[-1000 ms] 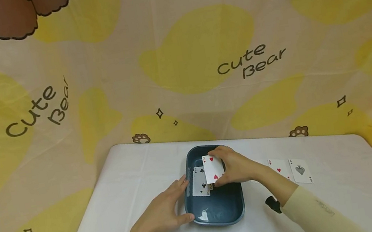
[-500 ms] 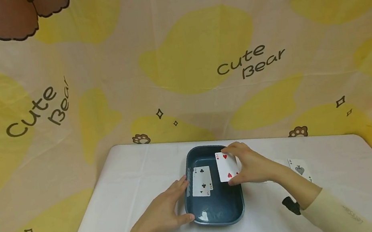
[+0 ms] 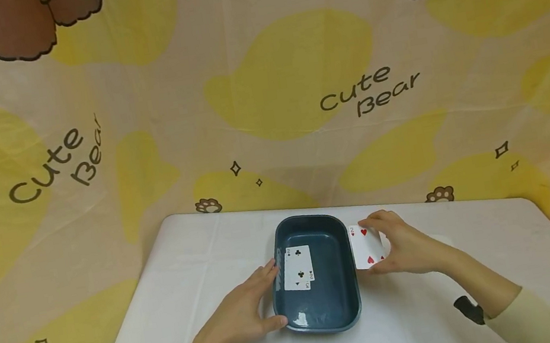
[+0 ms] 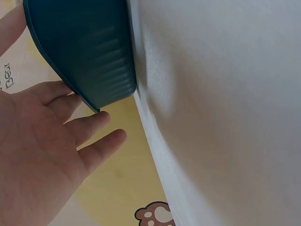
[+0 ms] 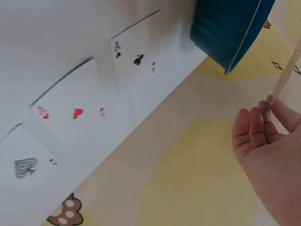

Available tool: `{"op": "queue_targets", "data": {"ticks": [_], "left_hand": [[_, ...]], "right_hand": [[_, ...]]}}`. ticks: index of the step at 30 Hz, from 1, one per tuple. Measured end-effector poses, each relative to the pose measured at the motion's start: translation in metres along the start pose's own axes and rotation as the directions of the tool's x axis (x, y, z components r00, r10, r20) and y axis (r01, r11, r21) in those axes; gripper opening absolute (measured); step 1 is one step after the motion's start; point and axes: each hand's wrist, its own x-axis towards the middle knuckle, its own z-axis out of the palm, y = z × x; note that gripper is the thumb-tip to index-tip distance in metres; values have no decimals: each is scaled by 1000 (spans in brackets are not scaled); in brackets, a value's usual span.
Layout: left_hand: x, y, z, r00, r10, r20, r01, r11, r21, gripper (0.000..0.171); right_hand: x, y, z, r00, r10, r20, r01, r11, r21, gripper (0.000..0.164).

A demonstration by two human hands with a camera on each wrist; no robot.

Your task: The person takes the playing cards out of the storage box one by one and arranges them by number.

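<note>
My right hand (image 3: 409, 243) pinches a two of hearts (image 3: 365, 246) by its top and bottom edges, just past the right rim of the dark blue dish (image 3: 335, 312). In the right wrist view that card (image 5: 288, 70) shows nearly edge-on, raised above the table. My left hand (image 3: 244, 305) rests against the dish's left side with fingers spread. Its fingertips (image 4: 73, 87) lie at the rim in the left wrist view. Inside the dish lies a two of clubs (image 3: 299, 263), overlapping another card whose face is mostly hidden.
An ace of clubs (image 5: 136, 59), an ace of hearts (image 5: 75, 113) and an ace of spades (image 5: 26, 165) lie in a row on the white table (image 3: 202, 255), right of the dish. A patterned yellow cloth (image 3: 292, 73) hangs behind the table.
My right hand has carried the two of hearts rightward, from over the dish to beyond its right rim. The two of clubs in the dish is now uncovered. My left hand stays put.
</note>
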Motion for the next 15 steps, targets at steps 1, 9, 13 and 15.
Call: {"op": "queue_targets", "data": {"ticks": [1, 9, 13, 15], "left_hand": [[0, 0, 0, 1000, 0, -1, 0, 1000, -2, 95], [0, 1, 0, 1000, -2, -5, 2, 1000, 0, 95], [1, 2, 0, 1000, -13, -4, 13, 1000, -1, 96], [0, 2, 0, 1000, -11, -5, 11, 1000, -1, 96]], "right_hand": [[-4, 2, 0, 1000, 1, -4, -1, 1000, -1, 84], [-33, 16, 4, 1000, 15, -19, -15, 1000, 16, 84], [-44, 20, 9, 999, 42, -16, -42, 999, 5, 84], [-50, 21, 12, 998, 55, -11, -55, 998, 2, 83]]}}
